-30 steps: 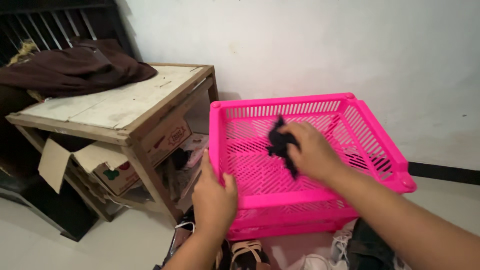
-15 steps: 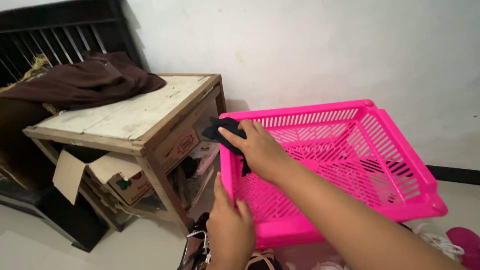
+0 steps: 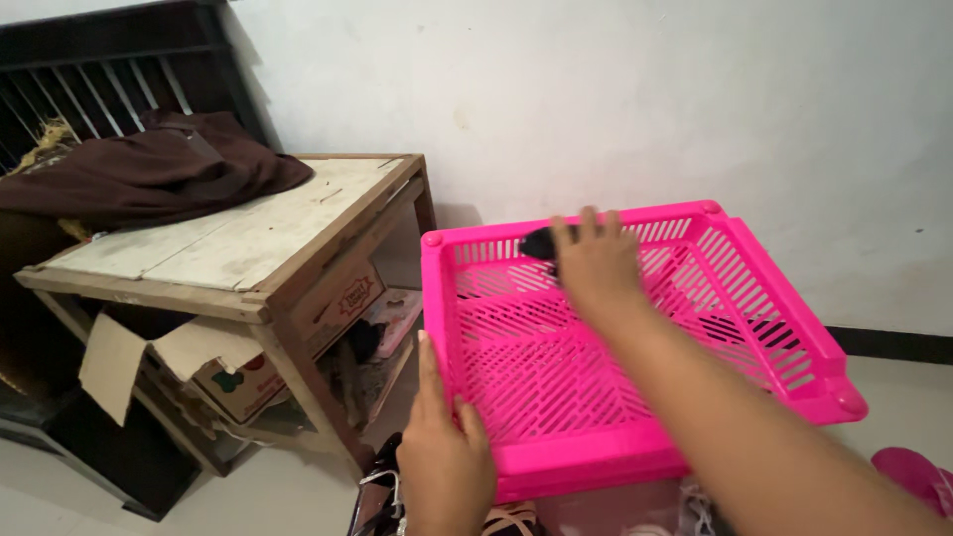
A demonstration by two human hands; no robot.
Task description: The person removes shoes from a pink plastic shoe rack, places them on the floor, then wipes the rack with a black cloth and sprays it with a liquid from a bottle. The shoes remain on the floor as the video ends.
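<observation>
Pink slatted plastic crate (image 3: 635, 367) is tilted, open side toward the camera, just right of a worn wooden side table (image 3: 228, 238). Near left corner of the crate is gripped by the left hand (image 3: 444, 457): thumb laid up along the left rim, fingers curled round the front edge. Right hand (image 3: 594, 260) is pressed against the crate's far wall, fingers spread and extended upward; a small black cloth (image 3: 539, 242) is pinned under the fingertips, against the slats at the upper left of the back wall.

A dark brown garment (image 3: 149, 169) is heaped on the table surface at its far left. A torn cardboard box (image 3: 213, 357) is stuffed in the shelf below. Dark slatted furniture is seen behind, against the white wall. Sandals and shoes are partly seen on the floor under the crate; a pink slipper (image 3: 908, 471) is cut off at bottom right.
</observation>
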